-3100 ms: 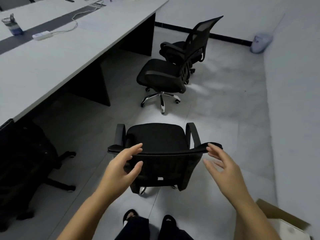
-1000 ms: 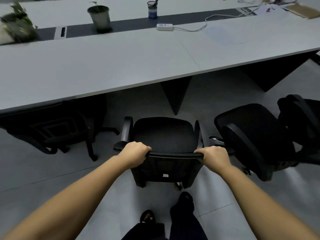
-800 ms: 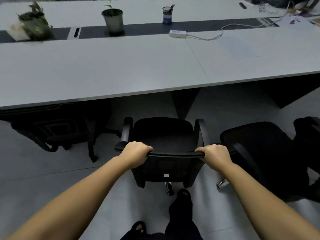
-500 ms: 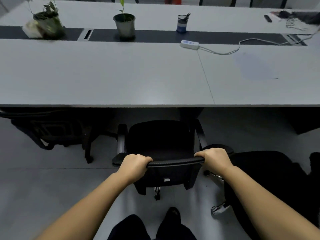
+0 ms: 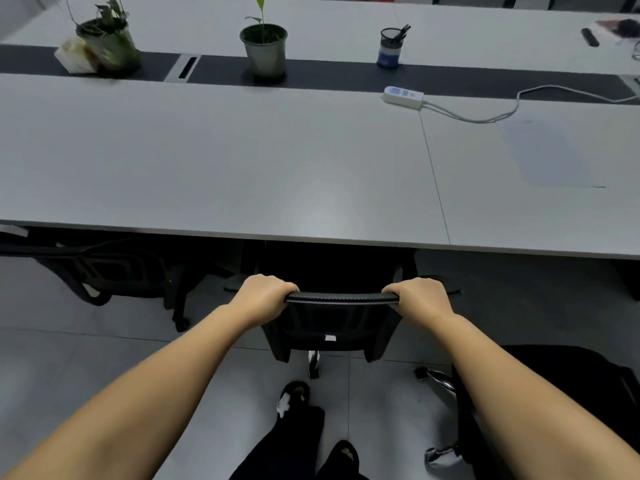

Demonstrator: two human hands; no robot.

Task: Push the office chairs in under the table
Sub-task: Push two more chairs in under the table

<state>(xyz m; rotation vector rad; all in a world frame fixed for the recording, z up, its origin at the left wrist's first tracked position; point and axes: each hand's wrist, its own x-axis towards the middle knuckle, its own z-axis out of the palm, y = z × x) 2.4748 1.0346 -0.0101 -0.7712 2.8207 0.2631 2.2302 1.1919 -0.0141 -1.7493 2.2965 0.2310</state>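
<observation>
A black mesh office chair [image 5: 332, 323] stands straight in front of me, its seat and armrests hidden in the dark under the long white table [image 5: 242, 174]. My left hand [image 5: 265, 294] is shut on the left end of the backrest's top edge. My right hand [image 5: 420, 296] is shut on the right end. Only the backrest and part of the wheeled base show outside the table's near edge.
Another black chair [image 5: 104, 271] sits tucked under the table at the left. A third black chair [image 5: 568, 393] with chrome legs stands on the floor at my right. On the table are two potted plants [image 5: 265, 51], a pen cup [image 5: 389, 46] and a power strip [image 5: 403, 95].
I took hold of the backrest with both hands, turned the chair toward the table and pushed it forward. Its seat has gone under the table edge.
</observation>
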